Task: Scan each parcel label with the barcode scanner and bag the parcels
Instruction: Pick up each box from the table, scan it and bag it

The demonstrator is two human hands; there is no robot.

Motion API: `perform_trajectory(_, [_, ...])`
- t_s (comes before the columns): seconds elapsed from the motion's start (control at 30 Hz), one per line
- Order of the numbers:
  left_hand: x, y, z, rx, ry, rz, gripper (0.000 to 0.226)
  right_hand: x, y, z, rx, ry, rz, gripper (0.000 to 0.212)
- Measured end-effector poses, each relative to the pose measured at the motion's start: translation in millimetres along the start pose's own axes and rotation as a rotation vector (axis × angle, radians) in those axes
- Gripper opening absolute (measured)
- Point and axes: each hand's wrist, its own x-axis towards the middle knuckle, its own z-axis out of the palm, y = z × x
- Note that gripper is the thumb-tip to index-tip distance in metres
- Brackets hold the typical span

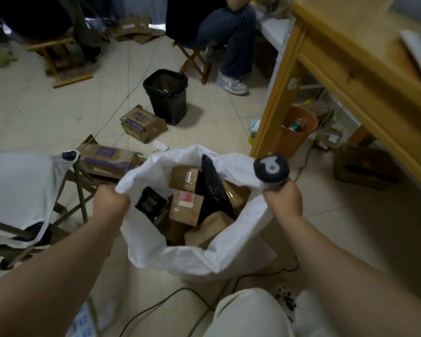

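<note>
Holding the mouth of the white bag open over the floor, the person stands above it with both arms reaching down. The left hand is a closed fist pinching the bag's left rim. The right hand is curled round the handle of the barcode scanner, whose dark head points up; the bag's right rim is bunched against that same fist. Parcels lie inside the bag: several brown cartons with labels, a black pouch standing on edge and a small black box. The surface is a beige tiled floor, scuffed, with a dark cable across it near the person's feet. Two flattened brown cartons lie on the tiles beyond the bag, one just beside a black lined bin. A folding chair draped in white cloth stands at left. At right is a pale wooden table; an orange bin sits under it behind the near leg. A second person in jeans sits on a wooden stool at the far side of the room.
</note>
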Motion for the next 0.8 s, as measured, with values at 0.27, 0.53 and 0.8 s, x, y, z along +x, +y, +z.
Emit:
perform_trajectory(0.27, [-89,58,50,0.342,-0.122,0.239,0.061,-33,26,-45,0.269,0.042,0.178,0.027])
perform_trajectory(0.53, [-274,179,62,0.394,-0.38,0.975,0.071,-104,-13,-178,0.666,0.107,0.25,0.022])
perform_trajectory(0.8, [-401,204,6,0.294,-0.355,1.33,0.075,-178,-23,-289,0.932,0.253,0.204,0.016])
